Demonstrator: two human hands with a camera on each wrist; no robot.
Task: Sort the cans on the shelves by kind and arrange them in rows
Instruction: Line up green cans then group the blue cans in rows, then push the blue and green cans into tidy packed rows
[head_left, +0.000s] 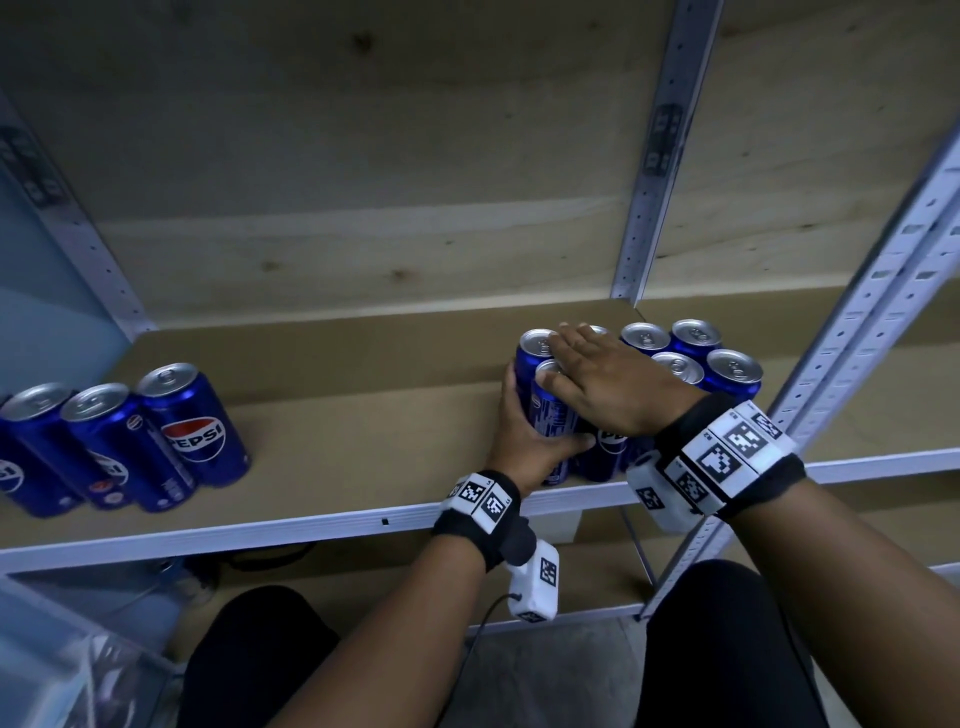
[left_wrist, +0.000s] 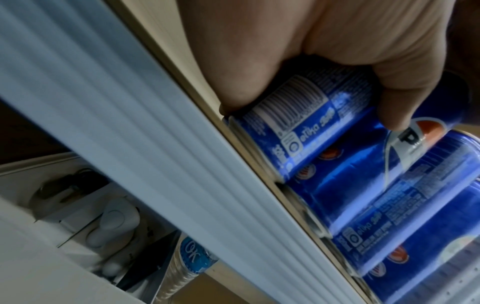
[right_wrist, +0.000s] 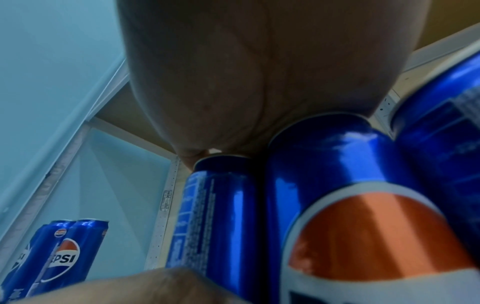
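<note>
head view: on the shelf (head_left: 322, 415) a block of blue cans (head_left: 691, 358) stands upright in rows at the right end, by the right post. the left hand (head_left: 524, 431) curls round the front-left can (head_left: 553, 415) of that block, at the front edge, thumb across its face. the right hand (head_left: 608, 384) lies flat, fingers straight, on the tops of the cans beside it. three more cans (head_left: 130, 441), the same kind, stand in a line at the left end, well apart from the block. so most of the sorting looks done; those three seem left to bring over.

left wrist view: the left hand (left_wrist: 324, 61) grips the can (left_wrist: 306, 123) just inside the shelf's front edge (left_wrist: 145, 144), with two more cans in line beyond it. below the shelf lie a white device and a plastic bottle.

right wrist view: the right hand (right_wrist: 221, 82) presses palm down on the can tops; its fingers are hidden here. the three cans (right_wrist: 59, 257) show far left.
</note>
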